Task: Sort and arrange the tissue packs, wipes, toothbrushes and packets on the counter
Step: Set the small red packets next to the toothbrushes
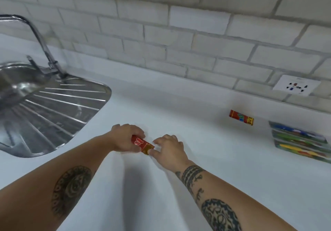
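Observation:
A red and gold packet (142,143) lies low over the white counter (179,108) in the middle of the head view. My left hand (125,137) grips its left end with curled fingers. My right hand (170,148) pinches the packet's gold right end between thumb and fingers. A second red and gold packet (241,117) lies alone further right near the wall. At the right edge sits a stack of colourful tissue or wipe packs (300,141), blue on top, then green, then yellow.
A steel sink with a ribbed drainboard (59,112) and a tap (44,51) fills the left side. A white brick wall runs behind the counter, with a wall socket (296,87) at the right, low above the counter.

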Motion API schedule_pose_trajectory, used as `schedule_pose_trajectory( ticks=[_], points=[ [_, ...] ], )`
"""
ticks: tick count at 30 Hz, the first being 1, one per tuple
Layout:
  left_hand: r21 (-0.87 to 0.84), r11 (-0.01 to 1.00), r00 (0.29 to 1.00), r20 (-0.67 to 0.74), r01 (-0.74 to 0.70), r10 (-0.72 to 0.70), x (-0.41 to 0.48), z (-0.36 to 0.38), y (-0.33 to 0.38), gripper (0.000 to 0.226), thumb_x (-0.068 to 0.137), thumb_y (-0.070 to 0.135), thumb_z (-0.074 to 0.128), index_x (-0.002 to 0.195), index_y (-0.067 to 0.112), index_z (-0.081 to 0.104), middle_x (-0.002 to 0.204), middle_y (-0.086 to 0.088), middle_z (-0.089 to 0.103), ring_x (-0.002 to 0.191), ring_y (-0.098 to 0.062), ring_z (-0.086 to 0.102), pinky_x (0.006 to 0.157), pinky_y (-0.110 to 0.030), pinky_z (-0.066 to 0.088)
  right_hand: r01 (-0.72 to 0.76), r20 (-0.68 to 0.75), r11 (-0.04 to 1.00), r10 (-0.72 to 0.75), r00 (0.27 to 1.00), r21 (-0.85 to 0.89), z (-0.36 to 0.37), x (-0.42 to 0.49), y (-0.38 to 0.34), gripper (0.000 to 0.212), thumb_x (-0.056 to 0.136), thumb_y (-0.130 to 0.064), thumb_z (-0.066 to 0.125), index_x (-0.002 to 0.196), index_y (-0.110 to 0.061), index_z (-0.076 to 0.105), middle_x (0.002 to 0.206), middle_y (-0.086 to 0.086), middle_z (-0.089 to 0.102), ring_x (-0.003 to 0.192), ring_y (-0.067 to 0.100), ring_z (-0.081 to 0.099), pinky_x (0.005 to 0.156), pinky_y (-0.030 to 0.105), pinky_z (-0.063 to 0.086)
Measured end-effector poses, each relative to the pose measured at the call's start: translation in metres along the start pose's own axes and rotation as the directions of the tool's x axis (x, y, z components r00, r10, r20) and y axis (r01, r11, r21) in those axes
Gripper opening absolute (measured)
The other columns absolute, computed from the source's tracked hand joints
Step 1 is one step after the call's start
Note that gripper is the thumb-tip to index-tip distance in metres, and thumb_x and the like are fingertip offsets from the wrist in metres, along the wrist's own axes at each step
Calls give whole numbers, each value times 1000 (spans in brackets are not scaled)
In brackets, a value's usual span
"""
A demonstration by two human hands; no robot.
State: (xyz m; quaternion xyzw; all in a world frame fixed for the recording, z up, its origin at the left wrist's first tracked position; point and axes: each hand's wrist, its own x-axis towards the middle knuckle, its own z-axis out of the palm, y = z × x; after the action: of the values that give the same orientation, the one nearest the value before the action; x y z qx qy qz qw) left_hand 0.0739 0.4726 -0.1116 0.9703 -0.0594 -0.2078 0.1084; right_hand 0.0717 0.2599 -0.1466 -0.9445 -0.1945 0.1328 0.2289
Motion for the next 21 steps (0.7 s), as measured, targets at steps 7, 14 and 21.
schedule_pose_trajectory(
  ticks=[7,14,21],
  points=[
    [-56,995,980,-174,88,-96,-11,31,-21,39,85,42,70,123,44,63,125,16,53,120,-17,43,98,-39,34,-78,-90,995,71,993,-67,20,11,-27,35,92,-54,61,117,-31,68,114,-4,55,113,23,44,86,40,39],
    [-294,955,987,-140,40,-84,-3,26,3,16,83,30,74,79,35,59,84,14,63,82,-9,56,78,-25,40,-186,55,934,177,983,304,5,11,-17,14,84,-29,72,84,-31,58,105,-9,67,101,18,59,90,37,51],
    [-764,637,992,-126,-102,8,25,3,71,24,81,6,81,97,7,63,68,-9,71,54,-17,59,52,-24,46,-169,-87,753,287,954,636,-59,-22,52,20,83,-17,80,91,-27,66,78,-10,67,68,9,61,66,24,51]
  ],
)
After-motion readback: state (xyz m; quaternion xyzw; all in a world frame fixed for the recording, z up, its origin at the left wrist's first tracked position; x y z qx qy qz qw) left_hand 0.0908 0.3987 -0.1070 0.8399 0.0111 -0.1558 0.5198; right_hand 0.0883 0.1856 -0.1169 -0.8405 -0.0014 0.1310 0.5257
